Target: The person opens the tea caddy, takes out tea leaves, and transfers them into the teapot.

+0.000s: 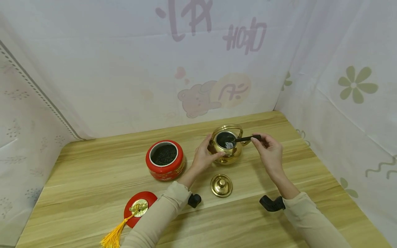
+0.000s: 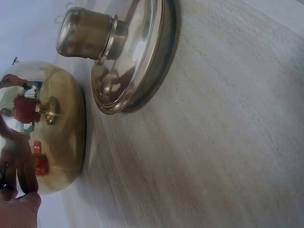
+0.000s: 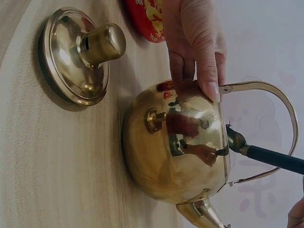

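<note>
The gold teapot stands uncovered on the wooden table, its hoop handle upright. My left hand grips its left side, thumb near the rim; the right wrist view shows this left hand against the wall of the teapot. My right hand pinches the black handle of a small scoop. The scoop's metal end dips into the pot's mouth, beside a pale speckled patch; what it carries is hidden. In front lies the gold teapot lid, knob up.
Left of the teapot stands a red jar full of dark loose tea leaves. Its red lid with a yellow tassel lies nearer, partly behind my left sleeve. Printed cloth walls enclose the table's back and sides.
</note>
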A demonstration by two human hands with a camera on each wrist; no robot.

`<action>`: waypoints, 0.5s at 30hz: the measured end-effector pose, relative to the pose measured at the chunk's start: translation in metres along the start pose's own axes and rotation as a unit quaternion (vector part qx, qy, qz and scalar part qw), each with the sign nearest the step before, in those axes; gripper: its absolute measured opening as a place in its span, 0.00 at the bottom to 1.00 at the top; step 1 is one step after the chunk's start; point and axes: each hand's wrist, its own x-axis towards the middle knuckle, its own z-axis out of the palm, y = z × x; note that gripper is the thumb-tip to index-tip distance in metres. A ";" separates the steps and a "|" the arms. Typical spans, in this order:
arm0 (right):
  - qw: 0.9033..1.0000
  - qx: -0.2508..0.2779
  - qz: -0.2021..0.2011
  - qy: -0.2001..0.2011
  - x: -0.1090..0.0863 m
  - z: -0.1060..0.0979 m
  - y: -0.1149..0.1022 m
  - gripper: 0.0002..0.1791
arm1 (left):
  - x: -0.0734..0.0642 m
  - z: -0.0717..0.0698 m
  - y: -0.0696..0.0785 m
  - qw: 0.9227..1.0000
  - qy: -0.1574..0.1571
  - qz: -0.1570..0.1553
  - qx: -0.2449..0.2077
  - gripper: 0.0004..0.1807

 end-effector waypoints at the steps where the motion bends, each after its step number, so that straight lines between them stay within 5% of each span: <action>1: 1.000 -0.002 -0.004 0.000 0.000 0.000 0.000 0.10 | 0.000 0.000 0.000 1.000 -0.001 0.000 -0.003 0.48; 15: 1.000 -0.009 -0.016 -0.001 0.000 0.002 -0.006 0.10 | 0.000 0.001 -0.002 1.000 -0.003 0.001 -0.001 0.48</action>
